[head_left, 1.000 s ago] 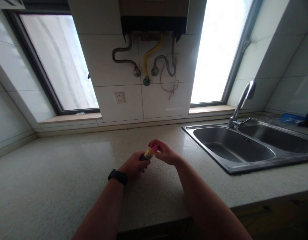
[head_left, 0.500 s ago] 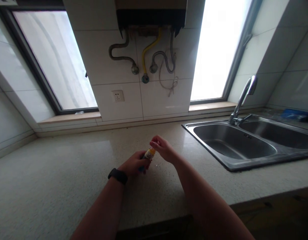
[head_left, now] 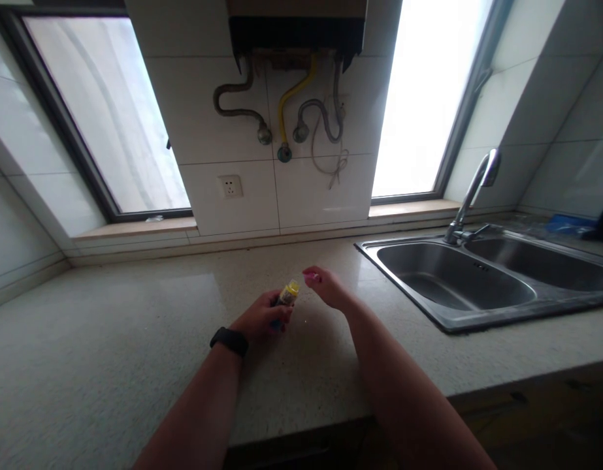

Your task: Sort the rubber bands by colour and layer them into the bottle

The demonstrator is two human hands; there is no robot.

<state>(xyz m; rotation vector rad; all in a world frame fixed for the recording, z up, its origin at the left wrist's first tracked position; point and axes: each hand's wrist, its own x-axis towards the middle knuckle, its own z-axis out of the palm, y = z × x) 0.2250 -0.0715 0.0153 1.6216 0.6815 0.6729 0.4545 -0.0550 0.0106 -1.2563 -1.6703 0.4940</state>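
Observation:
My left hand, with a black band on its wrist, is wrapped round a small printed bottle. The bottle tilts up to the right; its upper end is clear and yellow, and its lower part is mostly hidden by my fingers, with some blue showing below. My right hand pinches a pink cap, partly covered by the fingers. Cap and bottle are apart, with a short gap between them, above the speckled countertop.
A double steel sink with a chrome faucet is set into the counter at right. A water heater with hoses hangs on the tiled wall. A blue item lies beyond the sink. The counter's front edge runs below my forearms.
The pink cap has come off the bottle's top, and my right hand has moved it slightly up and right. My left hand still grips the bottle, nearly in the same place.

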